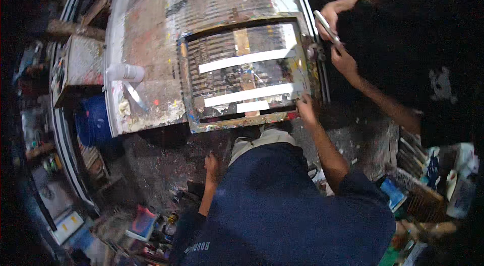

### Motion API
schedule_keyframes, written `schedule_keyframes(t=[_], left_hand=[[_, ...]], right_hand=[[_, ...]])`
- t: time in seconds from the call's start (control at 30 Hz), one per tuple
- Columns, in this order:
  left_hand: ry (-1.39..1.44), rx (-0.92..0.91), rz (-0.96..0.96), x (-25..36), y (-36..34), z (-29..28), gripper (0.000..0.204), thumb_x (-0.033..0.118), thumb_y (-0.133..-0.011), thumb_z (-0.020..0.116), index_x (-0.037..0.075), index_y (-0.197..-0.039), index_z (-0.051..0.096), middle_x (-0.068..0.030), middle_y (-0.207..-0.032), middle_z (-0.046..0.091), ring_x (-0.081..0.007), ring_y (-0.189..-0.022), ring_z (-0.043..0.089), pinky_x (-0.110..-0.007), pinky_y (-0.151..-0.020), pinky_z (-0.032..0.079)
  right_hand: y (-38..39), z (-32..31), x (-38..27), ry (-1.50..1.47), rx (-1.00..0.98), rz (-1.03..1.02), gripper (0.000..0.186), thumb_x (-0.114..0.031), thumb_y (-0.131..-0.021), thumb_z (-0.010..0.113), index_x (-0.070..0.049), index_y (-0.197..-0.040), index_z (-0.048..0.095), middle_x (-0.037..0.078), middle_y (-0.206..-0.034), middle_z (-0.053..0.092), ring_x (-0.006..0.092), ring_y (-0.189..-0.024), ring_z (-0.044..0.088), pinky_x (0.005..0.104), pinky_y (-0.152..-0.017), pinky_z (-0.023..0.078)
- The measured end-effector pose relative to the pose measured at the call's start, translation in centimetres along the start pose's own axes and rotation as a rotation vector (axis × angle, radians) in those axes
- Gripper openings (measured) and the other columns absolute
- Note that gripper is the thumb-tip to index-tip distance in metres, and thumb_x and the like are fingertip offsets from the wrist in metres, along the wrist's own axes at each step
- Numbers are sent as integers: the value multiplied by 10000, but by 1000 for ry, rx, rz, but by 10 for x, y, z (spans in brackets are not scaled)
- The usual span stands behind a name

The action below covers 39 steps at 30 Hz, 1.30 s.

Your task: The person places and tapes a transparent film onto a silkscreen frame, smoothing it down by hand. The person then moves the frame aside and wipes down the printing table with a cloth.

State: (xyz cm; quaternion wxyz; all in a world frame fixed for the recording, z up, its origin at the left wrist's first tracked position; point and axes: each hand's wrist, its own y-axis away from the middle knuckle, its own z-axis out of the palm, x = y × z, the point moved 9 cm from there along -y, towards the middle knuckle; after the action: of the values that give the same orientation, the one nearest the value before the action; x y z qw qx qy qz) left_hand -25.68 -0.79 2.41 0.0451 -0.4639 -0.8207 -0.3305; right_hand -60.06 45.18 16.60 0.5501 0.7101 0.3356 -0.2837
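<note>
A paint-stained wooden frame (222, 125) lies on the worktable, near its front edge. Inside it, two long white strips (252, 95) run across from side to side, with a shorter white strip (253, 107) below them. My right hand (306, 109) is at the frame's lower right bar, beside the right end of the lower long strip. Its fingers are drawn together; what lies between them is hidden. My left hand (212, 166) hangs low beside my body, away from the table. Its fingers are too dim to make out, and no held thing shows.
The worktable (146, 49) carries a white tub (128, 72) and a metal blade-like strip (135, 95) at left. A blue drum (92, 121) stands beside it. Close at right, a co-worker (398, 59) holds a slim pale object (326, 26). Clutter (146, 223) surrounds me.
</note>
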Motion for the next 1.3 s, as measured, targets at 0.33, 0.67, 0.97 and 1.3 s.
schedule_keyframes(t=[0.33, 0.67, 0.97, 1.3], left_hand=[[1866, 905, -763, -33, 79, -100, 718, 576, -980, 435, 97, -1498, 299, -147, -1439, 521, -401, -1246, 572, -589, -976, 484], [2015, 1287, 366, 34, 155, -403, 611, 285, -1059, 372, 133, -1597, 125, -202, -1633, 206, -448, -1464, 286, -746, -1141, 225], [1906, 859, 971, 156, 202, -488, 578, 260, -1059, 392, 70, -1578, 221, -229, -1628, 201, -434, -1489, 237, -701, -1150, 277], [1879, 197, 1021, 188, 159, -450, 746, 281, -1033, 472, 95, -1604, 30, -246, -1621, 210, -473, -1415, 370, -710, -1095, 349]], right_hand=[[93, 150, -115, 912, -580, -527, 415, -247, -918, 622, -43, -1278, 592, 222, -977, 706, 387, -895, 695, 492, -843, 544], [244, 296, -127, 1110, -1220, -850, 536, -320, -943, 638, -48, -1387, 510, 272, -1066, 685, 407, -1031, 665, 497, -874, 530], [388, 339, -140, -51, -1835, -129, 895, -687, -943, 494, -107, -1581, 252, 148, -1391, 551, 265, -1217, 580, 466, -1030, 456], [358, 296, -167, -432, -1238, -100, 404, -191, -960, 680, -21, -1313, 578, 38, -942, 685, 64, -777, 578, 207, -724, 477]])
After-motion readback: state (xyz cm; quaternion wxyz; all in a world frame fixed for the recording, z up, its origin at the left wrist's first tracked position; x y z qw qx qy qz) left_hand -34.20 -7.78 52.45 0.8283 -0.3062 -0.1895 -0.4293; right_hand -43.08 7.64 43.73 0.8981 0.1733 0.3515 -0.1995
